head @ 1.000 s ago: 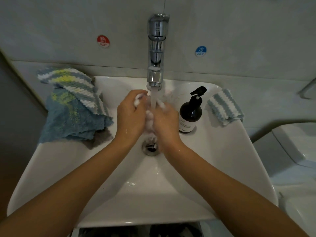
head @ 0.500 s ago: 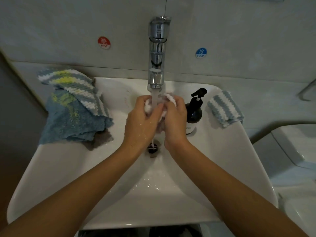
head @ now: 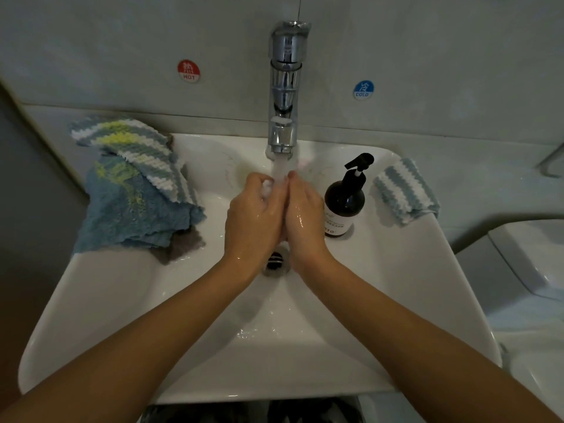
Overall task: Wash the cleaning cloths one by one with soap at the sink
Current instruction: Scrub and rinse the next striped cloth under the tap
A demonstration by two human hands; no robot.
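white sink [head: 396, 300] under running tap [head: 283, 87]: left hand [head: 253, 218] and right hand [head: 305, 215] fingers curled, squeezing a small white cloth [head: 267, 187], likely soft, sodden, soap-slick, best gripped bunched.

sink [head: 412, 270] | left rim: cloth pile [head: 134, 190] | right rim: soap bottle [head: 345, 206], folded cloth [head: 404, 190]

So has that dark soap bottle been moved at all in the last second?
No. The soap bottle stands in the same spot on the sink rim, right of the tap, beside the striped cloth.
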